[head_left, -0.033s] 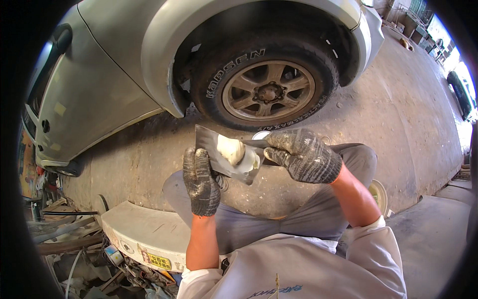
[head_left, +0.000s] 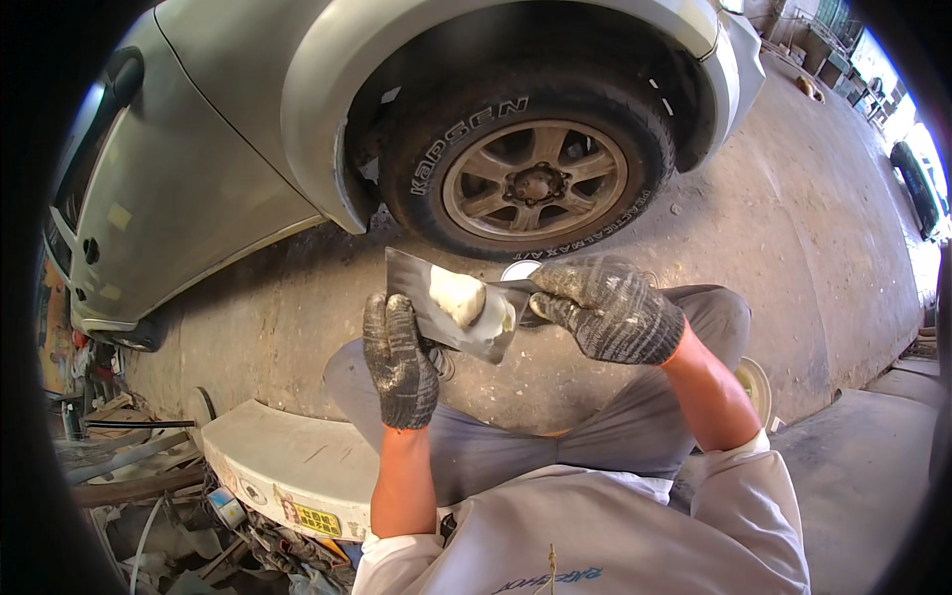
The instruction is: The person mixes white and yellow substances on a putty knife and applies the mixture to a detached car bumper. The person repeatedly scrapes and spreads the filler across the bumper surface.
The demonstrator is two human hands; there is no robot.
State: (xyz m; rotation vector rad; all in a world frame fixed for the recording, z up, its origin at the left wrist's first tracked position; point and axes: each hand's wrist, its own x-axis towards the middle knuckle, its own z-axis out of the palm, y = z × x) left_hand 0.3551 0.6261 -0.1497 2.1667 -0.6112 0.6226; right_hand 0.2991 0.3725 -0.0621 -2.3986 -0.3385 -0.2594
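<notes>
Both hands wear dark grey knitted gloves with pale smears. My left hand (head_left: 400, 362) is closed on a thin grey metal plate (head_left: 410, 278), held tilted above my lap at its left edge. A thick lump of cream-coloured putty (head_left: 457, 297) lies on the plate, with more smeared toward the right corner. My right hand (head_left: 612, 309) pinches a dark, flat putty knife (head_left: 515, 287) by its right end. The knife's other end reaches the plate beside the putty; exactly where it touches is hard to see.
A pale car with a large wheel (head_left: 535, 186) stands just ahead. Behind my hands, a round white-rimmed container (head_left: 520, 270) sits on the concrete floor. A pale bumper-like panel (head_left: 297, 456) lies at lower left beside piled scrap (head_left: 149, 486). Another round rim (head_left: 756, 389) shows by my right knee.
The plate and my left hand have shifted very slightly left, while my right hand has edged a little to the right. Both grips stay the same.
</notes>
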